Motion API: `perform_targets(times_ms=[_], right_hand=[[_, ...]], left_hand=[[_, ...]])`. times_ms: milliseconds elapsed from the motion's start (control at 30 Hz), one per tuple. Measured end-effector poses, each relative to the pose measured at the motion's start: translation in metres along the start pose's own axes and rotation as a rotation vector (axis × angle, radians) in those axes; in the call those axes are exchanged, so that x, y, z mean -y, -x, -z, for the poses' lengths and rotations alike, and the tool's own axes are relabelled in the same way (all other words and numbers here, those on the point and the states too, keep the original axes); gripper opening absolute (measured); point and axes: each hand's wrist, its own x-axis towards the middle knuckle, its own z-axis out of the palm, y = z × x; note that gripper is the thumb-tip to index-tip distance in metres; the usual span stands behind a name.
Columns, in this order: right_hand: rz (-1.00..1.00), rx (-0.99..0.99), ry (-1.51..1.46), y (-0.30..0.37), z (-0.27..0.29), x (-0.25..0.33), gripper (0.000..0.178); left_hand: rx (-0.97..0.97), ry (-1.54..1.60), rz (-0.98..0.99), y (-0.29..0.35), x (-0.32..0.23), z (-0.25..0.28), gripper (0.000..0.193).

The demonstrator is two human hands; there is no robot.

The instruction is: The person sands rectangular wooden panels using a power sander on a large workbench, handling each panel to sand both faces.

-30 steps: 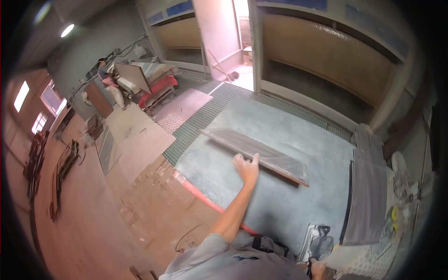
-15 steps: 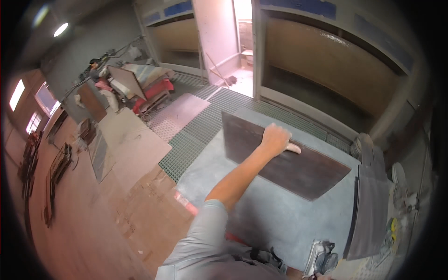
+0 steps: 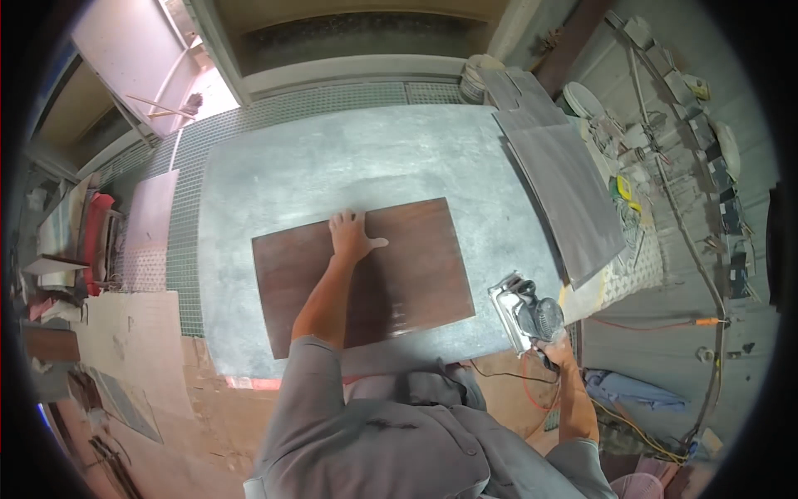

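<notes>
A flat dark brown wooden panel lies on the pale grey tabletop in front of me. My left hand is at its far edge, the fingers bent over that edge and the thumb stretched across the top face. At the table's near right corner is a power sander with a silver pad frame and a dark body. My right hand is wrapped round the sander's handle, and part of the fingers is hidden behind it. An orange hose or cord hangs below the sander.
Dark thin sheets are stacked along the table's right side. Beyond them sit a yellow-and-black item and assorted tools. Green floor grating runs behind the table. A blue cloth and cords lie at the lower right.
The panel has gone from tilted up to lying flat on the table, my left hand still at its edge. My view has swung right and down, bringing the sander and my right hand fully into sight.
</notes>
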Motion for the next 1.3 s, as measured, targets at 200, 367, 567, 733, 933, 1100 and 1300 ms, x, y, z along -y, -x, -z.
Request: perform_targets(times_ms=[200, 367, 567, 733, 933, 1100, 1300], right_hand=[[-0.307, 0.035, 0.019, -0.002, -0.006, 0.016, 0.02], [-0.476, 0.171, -0.118, -0.041, -0.029, 0.119, 0.031], [0.233, 0.544, 0.235, -0.123, -0.12, 0.155, 0.063], [0.616, 0.639, 0.346, -0.167, -0.185, 0.278, 0.087], [0.445, 0.709, 0.206, -0.259, -0.174, 0.305, 0.063], [0.587, 0.621, 0.276, -0.32, -0.115, 0.221, 0.047], [0.335, 0.614, 0.364, -0.323, -0.067, 0.175, 0.043]], left_hand=[[-0.052, 0.042, -0.033, 0.034, 0.0, -0.008, 0.099], [-0.24, 0.253, 0.087, 0.059, -0.01, 0.009, 0.089], [-0.186, 1.131, 0.402, 0.101, -0.042, 0.042, 0.04], [0.056, 0.755, 0.542, 0.1, -0.031, 0.07, 0.038], [0.009, 0.393, 0.292, -0.021, 0.006, 0.049, 0.037], [0.154, 0.146, 0.038, -0.07, -0.066, -0.018, 0.034], [0.161, 0.41, 0.228, -0.08, -0.161, -0.024, 0.036]])
